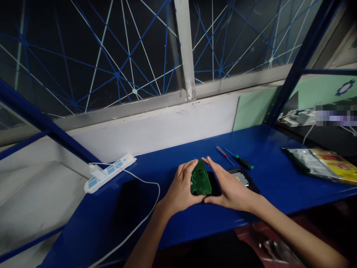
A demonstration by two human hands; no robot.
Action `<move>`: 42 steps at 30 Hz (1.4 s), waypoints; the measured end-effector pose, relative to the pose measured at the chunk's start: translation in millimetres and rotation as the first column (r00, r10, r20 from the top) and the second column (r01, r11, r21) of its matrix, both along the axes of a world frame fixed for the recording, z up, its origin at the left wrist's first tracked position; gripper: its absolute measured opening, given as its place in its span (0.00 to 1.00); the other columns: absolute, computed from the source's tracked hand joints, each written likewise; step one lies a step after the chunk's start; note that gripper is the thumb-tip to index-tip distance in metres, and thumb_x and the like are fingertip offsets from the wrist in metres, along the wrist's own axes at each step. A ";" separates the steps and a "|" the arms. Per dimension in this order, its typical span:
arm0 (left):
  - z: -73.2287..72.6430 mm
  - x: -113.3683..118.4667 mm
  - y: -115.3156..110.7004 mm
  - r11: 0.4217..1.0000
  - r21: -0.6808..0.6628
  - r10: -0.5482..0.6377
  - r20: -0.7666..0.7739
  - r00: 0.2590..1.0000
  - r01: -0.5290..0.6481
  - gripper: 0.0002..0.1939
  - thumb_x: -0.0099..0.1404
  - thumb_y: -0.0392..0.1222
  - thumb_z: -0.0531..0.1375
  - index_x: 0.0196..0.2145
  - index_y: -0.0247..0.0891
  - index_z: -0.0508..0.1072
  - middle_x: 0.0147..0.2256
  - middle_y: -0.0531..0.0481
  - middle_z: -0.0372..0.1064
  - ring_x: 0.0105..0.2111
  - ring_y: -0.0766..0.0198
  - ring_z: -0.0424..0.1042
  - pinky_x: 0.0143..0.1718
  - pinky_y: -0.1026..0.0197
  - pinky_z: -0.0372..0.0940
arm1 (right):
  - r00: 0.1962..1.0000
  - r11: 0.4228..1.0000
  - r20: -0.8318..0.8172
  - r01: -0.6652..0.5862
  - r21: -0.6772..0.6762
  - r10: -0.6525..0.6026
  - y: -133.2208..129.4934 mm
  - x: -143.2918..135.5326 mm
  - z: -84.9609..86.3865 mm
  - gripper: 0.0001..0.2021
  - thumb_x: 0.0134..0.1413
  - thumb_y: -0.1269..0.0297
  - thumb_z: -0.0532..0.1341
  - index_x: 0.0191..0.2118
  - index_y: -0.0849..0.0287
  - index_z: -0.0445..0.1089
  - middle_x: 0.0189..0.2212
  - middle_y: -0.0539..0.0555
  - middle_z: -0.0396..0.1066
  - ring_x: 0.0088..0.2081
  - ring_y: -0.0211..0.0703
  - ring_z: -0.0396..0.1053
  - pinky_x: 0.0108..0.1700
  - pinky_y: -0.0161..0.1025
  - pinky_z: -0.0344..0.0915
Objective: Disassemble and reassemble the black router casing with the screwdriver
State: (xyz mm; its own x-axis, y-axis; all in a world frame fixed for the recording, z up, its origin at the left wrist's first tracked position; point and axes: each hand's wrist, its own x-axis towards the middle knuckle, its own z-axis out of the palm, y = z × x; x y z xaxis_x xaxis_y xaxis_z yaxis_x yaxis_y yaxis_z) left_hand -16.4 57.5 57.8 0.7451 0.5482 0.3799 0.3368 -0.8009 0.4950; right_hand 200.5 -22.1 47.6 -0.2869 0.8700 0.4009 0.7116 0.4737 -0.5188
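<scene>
board (pixel 201 178) between the hands | left hand (pixel 180 188) pinching it, thumb below | right hand (pixel 232 190) curved beside black part (pixel 213 183), grip can't tell | board's underside hidden

Blue bench (pixel 273 182), green-handled screwdriver (pixel 244 163) and circuit board (pixel 201 179) suggest a workshop.

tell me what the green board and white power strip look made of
Green board: probably resin laminate, smooth, judging by its flat green face with pale markings. Power strip: likely hard plastic, smooth, from its even white casing and rounded end.
</scene>
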 end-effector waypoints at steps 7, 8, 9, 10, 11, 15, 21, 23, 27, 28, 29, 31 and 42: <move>-7.3 -2.1 0.1 0.906 -0.378 -0.083 0.283 0.955 0.191 0.63 0.51 0.44 0.76 0.71 0.48 0.37 0.68 0.34 0.46 0.68 0.37 0.51 0.66 0.34 0.54 | 0.975 0.973 -0.216 -0.092 -0.210 0.045 -0.1 -3.9 -17.3 0.64 0.48 0.49 0.72 0.73 0.53 0.21 0.73 0.68 0.40 0.72 0.63 0.46 0.68 0.62 0.53; -6.7 -2.9 -0.5 0.893 -0.396 -0.089 0.309 0.947 0.213 0.63 0.51 0.43 0.76 0.70 0.48 0.37 0.68 0.34 0.46 0.68 0.37 0.50 0.66 0.34 0.53 | 0.969 0.971 -0.242 -0.106 -0.216 0.052 0.7 -4.8 -18.2 0.63 0.48 0.49 0.72 0.73 0.53 0.21 0.73 0.68 0.40 0.72 0.63 0.46 0.69 0.62 0.52; -5.8 -4.2 -1.1 0.883 -0.411 -0.089 0.329 0.940 0.227 0.63 0.52 0.43 0.76 0.70 0.48 0.37 0.68 0.34 0.47 0.69 0.37 0.49 0.67 0.34 0.52 | 0.962 0.968 -0.269 -0.119 -0.222 0.056 1.7 -5.6 -18.6 0.63 0.49 0.50 0.72 0.73 0.52 0.22 0.73 0.67 0.41 0.72 0.62 0.46 0.69 0.62 0.51; -4.7 -6.1 -1.8 0.874 -0.426 -0.085 0.341 0.936 0.235 0.63 0.52 0.42 0.76 0.70 0.48 0.36 0.68 0.34 0.47 0.69 0.38 0.50 0.67 0.33 0.51 | 0.954 0.965 -0.296 -0.130 -0.227 0.059 2.8 -6.3 -18.6 0.63 0.49 0.50 0.72 0.73 0.52 0.22 0.73 0.67 0.42 0.72 0.61 0.47 0.69 0.62 0.51; -3.7 -8.4 -2.4 0.866 -0.439 -0.079 0.348 0.934 0.238 0.63 0.52 0.42 0.76 0.70 0.48 0.36 0.68 0.33 0.47 0.68 0.38 0.51 0.67 0.33 0.51 | 0.946 0.963 -0.318 -0.139 -0.232 0.060 3.9 -7.0 -18.5 0.63 0.49 0.50 0.72 0.73 0.52 0.22 0.72 0.67 0.43 0.71 0.61 0.48 0.69 0.62 0.51; -3.1 -19.4 -4.2 0.863 -0.459 -0.045 0.346 0.937 0.211 0.63 0.53 0.43 0.75 0.69 0.49 0.34 0.67 0.33 0.48 0.67 0.39 0.55 0.66 0.34 0.54 | 0.941 0.963 -0.336 -0.124 -0.239 0.037 7.9 -10.5 -19.4 0.63 0.46 0.51 0.73 0.73 0.52 0.24 0.70 0.68 0.49 0.70 0.63 0.52 0.68 0.63 0.53; -13.1 -25.1 -3.0 0.949 -0.309 0.023 0.275 0.961 0.066 0.60 0.55 0.37 0.73 0.69 0.51 0.34 0.70 0.36 0.41 0.67 0.41 0.54 0.65 0.36 0.57 | 0.976 0.988 -0.214 0.003 -0.154 -0.037 8.4 -11.5 -20.3 0.62 0.48 0.55 0.71 0.73 0.53 0.23 0.68 0.69 0.53 0.68 0.65 0.56 0.65 0.65 0.57; -14.8 -23.8 -1.8 0.967 -0.255 0.041 0.210 0.977 0.015 0.61 0.54 0.35 0.72 0.70 0.50 0.34 0.70 0.36 0.38 0.67 0.40 0.53 0.65 0.34 0.57 | 0.986 0.994 -0.162 0.028 -0.110 -0.046 8.3 -8.8 -19.3 0.62 0.48 0.58 0.70 0.73 0.54 0.22 0.67 0.69 0.53 0.67 0.66 0.57 0.64 0.65 0.59; -12.9 -20.9 0.2 0.987 -0.162 0.035 0.083 0.996 -0.021 0.63 0.51 0.35 0.74 0.70 0.48 0.34 0.70 0.35 0.40 0.67 0.37 0.52 0.64 0.31 0.57 | 0.998 0.997 -0.049 0.031 -0.064 -0.034 8.0 -2.7 -14.8 0.62 0.47 0.59 0.70 0.73 0.55 0.21 0.66 0.70 0.55 0.66 0.67 0.57 0.62 0.65 0.62; -12.1 -20.5 0.6 0.988 -0.151 0.034 0.054 0.998 -0.025 0.63 0.51 0.35 0.74 0.70 0.48 0.35 0.70 0.35 0.41 0.68 0.37 0.52 0.65 0.31 0.56 | 0.999 0.998 -0.024 0.029 -0.058 -0.031 7.8 -1.6 -13.3 0.62 0.47 0.59 0.70 0.73 0.55 0.21 0.66 0.71 0.55 0.66 0.68 0.58 0.62 0.65 0.63; -11.6 -20.3 0.9 0.989 -0.144 0.036 0.027 0.999 -0.031 0.64 0.51 0.35 0.74 0.70 0.49 0.35 0.70 0.36 0.42 0.68 0.38 0.52 0.65 0.32 0.56 | 1.000 0.998 -0.001 0.028 -0.052 -0.028 7.6 -0.9 -11.6 0.61 0.47 0.59 0.69 0.73 0.56 0.22 0.66 0.72 0.55 0.66 0.68 0.58 0.61 0.65 0.64; -11.7 -20.6 1.2 0.991 -0.128 0.047 -0.012 0.999 -0.048 0.66 0.49 0.36 0.75 0.70 0.49 0.35 0.69 0.36 0.44 0.68 0.38 0.52 0.65 0.32 0.56 | 0.999 0.999 0.033 0.025 -0.046 -0.024 7.0 -0.1 -8.8 0.61 0.47 0.59 0.69 0.74 0.57 0.23 0.66 0.73 0.54 0.65 0.70 0.58 0.60 0.64 0.65; -15.6 -28.3 -3.7 0.994 -0.043 0.105 0.007 0.994 -0.104 0.65 0.47 0.39 0.77 0.70 0.47 0.39 0.67 0.37 0.51 0.66 0.40 0.56 0.64 0.33 0.57 | 0.998 0.999 0.056 -0.025 0.021 0.023 7.8 2.3 -9.4 0.62 0.48 0.57 0.70 0.73 0.55 0.21 0.67 0.71 0.53 0.67 0.70 0.57 0.63 0.64 0.63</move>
